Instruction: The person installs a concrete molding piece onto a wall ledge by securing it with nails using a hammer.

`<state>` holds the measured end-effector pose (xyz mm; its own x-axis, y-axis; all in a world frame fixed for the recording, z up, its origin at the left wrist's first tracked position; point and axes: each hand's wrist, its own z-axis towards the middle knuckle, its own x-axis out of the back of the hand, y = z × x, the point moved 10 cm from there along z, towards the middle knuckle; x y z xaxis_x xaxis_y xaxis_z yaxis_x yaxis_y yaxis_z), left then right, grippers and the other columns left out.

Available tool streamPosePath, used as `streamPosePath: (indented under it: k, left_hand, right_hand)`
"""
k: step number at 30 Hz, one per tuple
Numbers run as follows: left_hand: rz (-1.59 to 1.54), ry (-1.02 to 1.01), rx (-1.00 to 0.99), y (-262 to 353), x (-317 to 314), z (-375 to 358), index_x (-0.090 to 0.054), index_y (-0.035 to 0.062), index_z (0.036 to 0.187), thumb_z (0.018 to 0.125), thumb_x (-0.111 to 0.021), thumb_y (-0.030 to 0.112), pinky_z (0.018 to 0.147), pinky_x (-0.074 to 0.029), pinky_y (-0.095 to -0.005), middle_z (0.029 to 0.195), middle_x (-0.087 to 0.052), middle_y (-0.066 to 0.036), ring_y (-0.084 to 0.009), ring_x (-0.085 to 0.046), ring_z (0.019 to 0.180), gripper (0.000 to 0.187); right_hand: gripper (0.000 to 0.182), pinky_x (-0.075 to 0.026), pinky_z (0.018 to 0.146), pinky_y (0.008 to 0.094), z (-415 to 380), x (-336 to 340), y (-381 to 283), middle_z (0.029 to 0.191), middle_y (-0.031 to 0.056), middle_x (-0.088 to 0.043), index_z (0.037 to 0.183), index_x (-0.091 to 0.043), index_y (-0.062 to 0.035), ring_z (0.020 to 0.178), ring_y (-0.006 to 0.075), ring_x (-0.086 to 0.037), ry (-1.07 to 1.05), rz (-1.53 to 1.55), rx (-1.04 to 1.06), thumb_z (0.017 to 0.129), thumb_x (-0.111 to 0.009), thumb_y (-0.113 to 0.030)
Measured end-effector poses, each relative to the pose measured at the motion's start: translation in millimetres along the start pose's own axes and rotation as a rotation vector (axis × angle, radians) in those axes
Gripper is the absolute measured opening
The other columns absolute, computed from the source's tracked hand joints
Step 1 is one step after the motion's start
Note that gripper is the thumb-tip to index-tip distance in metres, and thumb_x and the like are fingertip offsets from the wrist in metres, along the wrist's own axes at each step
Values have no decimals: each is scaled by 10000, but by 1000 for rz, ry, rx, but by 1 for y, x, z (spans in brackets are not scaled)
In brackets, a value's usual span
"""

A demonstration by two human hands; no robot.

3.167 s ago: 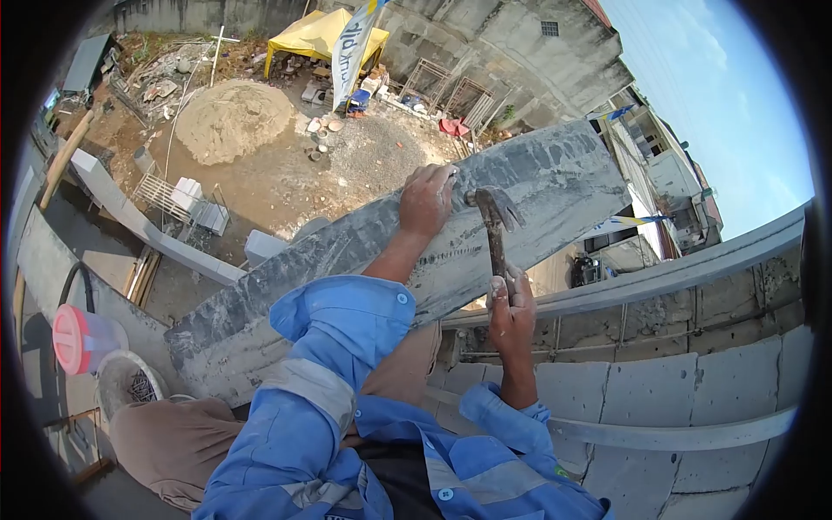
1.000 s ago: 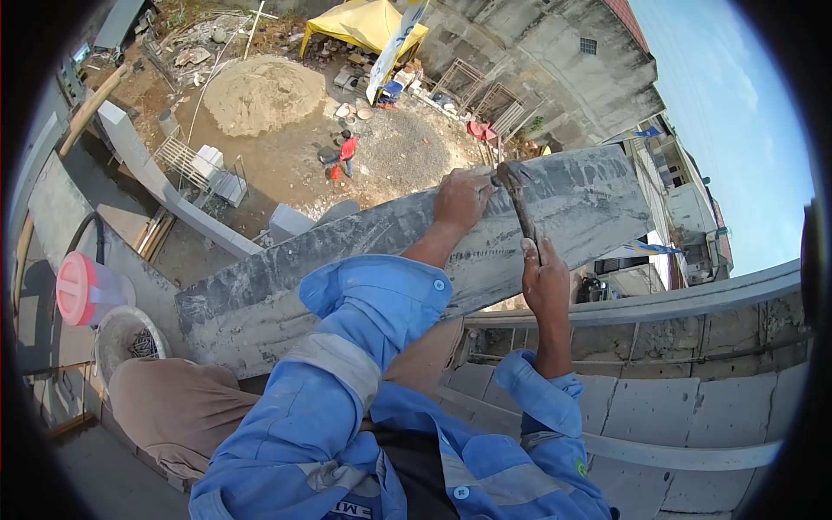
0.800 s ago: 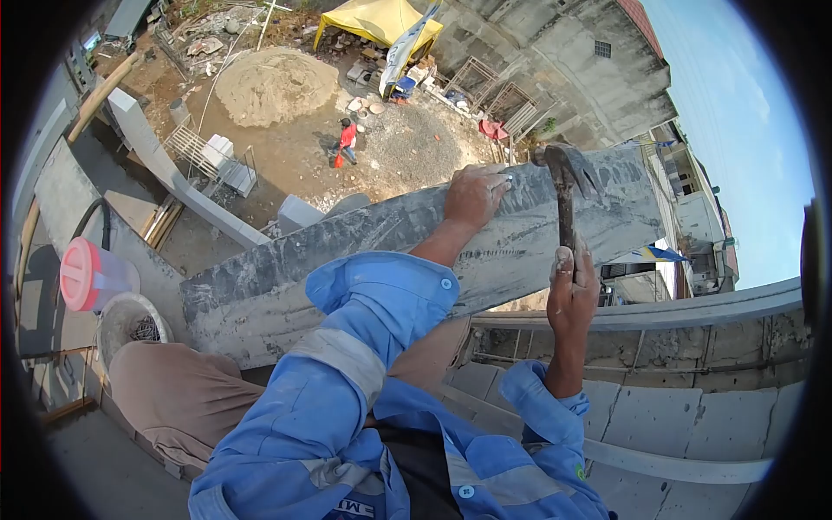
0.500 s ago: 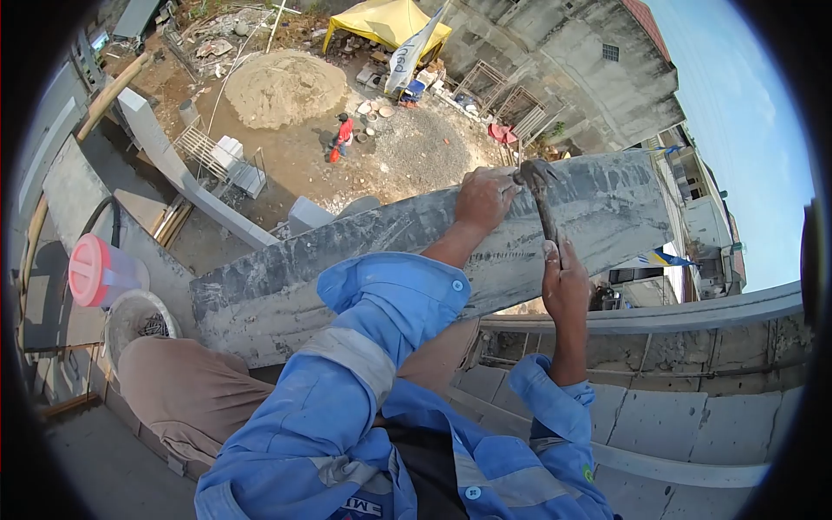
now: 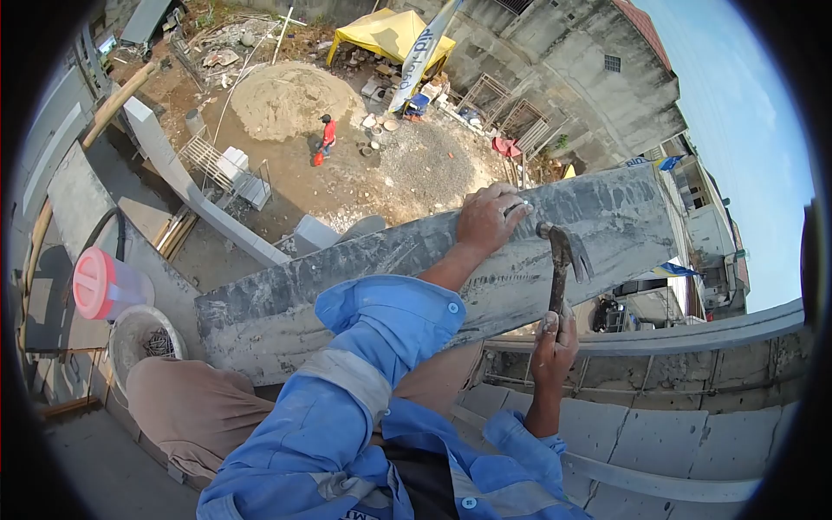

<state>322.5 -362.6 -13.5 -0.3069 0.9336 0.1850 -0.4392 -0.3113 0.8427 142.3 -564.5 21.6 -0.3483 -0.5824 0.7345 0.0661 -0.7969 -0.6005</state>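
My right hand (image 5: 554, 342) grips a claw hammer (image 5: 560, 273) low on its handle. The hammer's striking face points left, toward my other hand, and its claw points right. My left hand (image 5: 487, 221) rests at the far edge of a long grey, cement-smeared board (image 5: 373, 269). Its fingertips are pinched together, but whatever lies between them is too small to make out. The hammer head is over the board, a short way from those fingertips.
At left, a bucket (image 5: 178, 334) holding several nails stands beside a pink-lidded clear container (image 5: 104, 284). Far below are a person in red (image 5: 328, 134), a sand pile (image 5: 290, 100) and a yellow canopy (image 5: 381, 35). A ledge (image 5: 676, 340) runs along the right.
The hammer head has moved back from my left fingertips, down and to the right. My right hand has lowered with it. My left hand stays at the board's edge.
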Motion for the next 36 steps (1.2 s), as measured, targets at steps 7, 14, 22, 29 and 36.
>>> streamPosePath:
  k: [7, 14, 22, 29, 36]
  left_hand:
    - [110, 5, -38, 7, -4, 4, -717, 111, 987, 916, -651, 316, 875, -462, -407, 1039, -639, -26, -263, -616, 986, 227]
    - [55, 6, -11, 0, -9, 6, -708, 65, 1003, 930, -632, 276, 851, -465, -413, 991, -637, -93, -308, -610, 949, 235]
    - [31, -45, 104, -14, -20, 14, -701, 34, 912, 943, -616, 255, 842, -467, -418, 916, -648, -123, -325, -604, 920, 239]
    - [240, 144, -376, 43, -4, -2, -672, 61, 903, 898, -666, 223, 791, -463, -430, 879, -584, -101, -309, -591, 860, 162]
    - [7, 94, -60, 4, -5, 6, -688, 46, 934, 890, -670, 185, 805, -473, -414, 912, -636, -104, -314, -620, 880, 148]
  right_hand:
    - [300, -473, 835, 413, -18, -4, 20, 1002, 224, -641, 1188, -587, 56, 909, 357, -617, 21, 4, -88, 990, -504, -154]
    - [330, -473, 884, 439, -22, -5, 20, 1067, 266, -647, 1211, -589, 63, 986, 423, -624, 11, -84, -86, 991, -514, -171]
    - [365, -477, 876, 447, -23, -7, 11, 1060, 271, -645, 1241, -569, 55, 993, 448, -620, 1, -61, -48, 1006, -511, -219]
    - [324, -483, 852, 440, -23, -12, 8, 1052, 256, -645, 1238, -571, 50, 958, 421, -631, -30, -23, -56, 982, -517, -141]
    - [321, -479, 834, 445, -24, -12, 7, 1049, 262, -646, 1236, -571, 48, 939, 434, -624, -2, -69, -3, 988, -504, -143]
